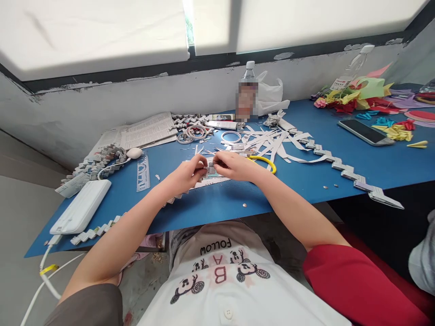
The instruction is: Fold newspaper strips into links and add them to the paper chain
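Note:
My left hand is closed in a pinch above the blue table's front part. A zigzag chain of folded newspaper runs out from under it, and its end seems to be between the fingers. Close beside it, my right hand pinches a small greyish folded piece of paper, partly hidden by the fingertips. Under both hands lies a flat printed sheet. Scissors with a yellow handle lie just right of my right hand, their blades partly covered by paper strips.
Loose white paper strips and tape rolls lie behind my hands. A bottle stands at the back. Leftward are a clear ruler and white power bank; rightward, a long paper chain and phone.

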The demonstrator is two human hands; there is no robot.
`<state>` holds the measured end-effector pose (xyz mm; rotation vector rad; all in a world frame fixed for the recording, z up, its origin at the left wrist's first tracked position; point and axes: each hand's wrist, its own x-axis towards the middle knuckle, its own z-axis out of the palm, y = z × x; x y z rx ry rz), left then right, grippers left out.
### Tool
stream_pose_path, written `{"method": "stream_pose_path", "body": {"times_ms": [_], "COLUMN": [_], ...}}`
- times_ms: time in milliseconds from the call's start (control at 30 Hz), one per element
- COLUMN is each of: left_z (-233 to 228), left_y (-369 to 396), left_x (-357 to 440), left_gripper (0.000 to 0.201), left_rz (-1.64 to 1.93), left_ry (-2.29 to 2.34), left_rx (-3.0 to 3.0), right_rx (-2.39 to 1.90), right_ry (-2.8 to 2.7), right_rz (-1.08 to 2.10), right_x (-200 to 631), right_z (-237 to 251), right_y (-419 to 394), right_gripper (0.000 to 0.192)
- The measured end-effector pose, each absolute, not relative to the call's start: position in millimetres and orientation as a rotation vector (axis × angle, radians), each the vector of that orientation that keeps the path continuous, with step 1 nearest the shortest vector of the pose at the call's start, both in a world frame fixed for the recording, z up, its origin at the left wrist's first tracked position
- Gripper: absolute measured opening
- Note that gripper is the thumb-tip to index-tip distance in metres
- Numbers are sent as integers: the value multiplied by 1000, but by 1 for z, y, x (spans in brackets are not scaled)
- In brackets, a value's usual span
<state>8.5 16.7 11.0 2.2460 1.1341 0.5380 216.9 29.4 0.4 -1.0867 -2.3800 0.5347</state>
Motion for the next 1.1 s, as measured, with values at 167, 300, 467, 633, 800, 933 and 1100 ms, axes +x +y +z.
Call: {"method": "stream_pose_path", "body": {"times_ms": [167, 300, 467, 633, 800, 933, 1100], "left_z": [13, 12, 11, 12, 8, 7, 9], "left_y": [17, 20, 19, 17, 18, 17, 14], "left_x": [8, 6, 7, 11, 9, 8, 10], "left_gripper": [14, 14, 17, 24, 18, 11, 7], "left_rz": [526, 504, 543, 641, 653, 585, 508], "left_ry": [1104, 1077, 1048, 995, 1060, 1122, 1129], "left_rx": [2195, 2174, 2057, 1806, 1934, 2100, 2260], "right_rx": [-1077, -1085, -1069, -1016, -955, -975, -1051], "right_ry": [-2361, -2344, -2338, -2282, -2271, -2306, -2286], "right_rz": [608, 628, 663, 689, 705, 705, 930], "right_x": [218, 216, 217, 220, 220, 219, 219], "right_z": [2, 2, 6, 7, 1, -1, 7], "right_y": [29, 29, 28, 29, 33, 34, 30], "right_gripper": [8, 6, 6, 7, 16, 20, 18]}}
